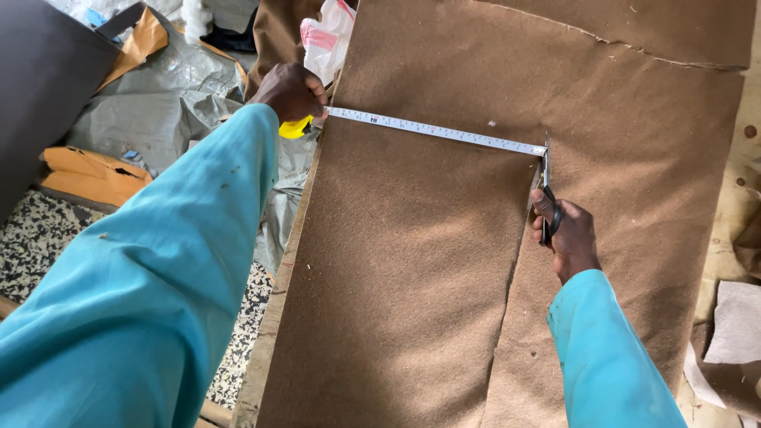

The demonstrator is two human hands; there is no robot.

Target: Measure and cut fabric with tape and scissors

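Nearest the head camera, two turquoise sleeves [143, 301] reached out over a large sheet of brown felt-like fabric [396, 277], matte and fuzzy, spread flat across a bench. The left hand [292, 91] was closed around a yellow tape measure case [295, 128] at the fabric's left edge, the white steel tape [432, 131] stretched taut across to the right. The right hand [567, 234] gripped black-handled scissors [547, 186], blades pointing up to the tape's end, at the head of a long straight cut running down the sheet. The work looked to be mid-cut, checked for width; continuing would call for keeping the blades in line with the tape's end. Crumpled grey sheeting [158, 111] lay off to the left, above a speckled floor [32, 238].
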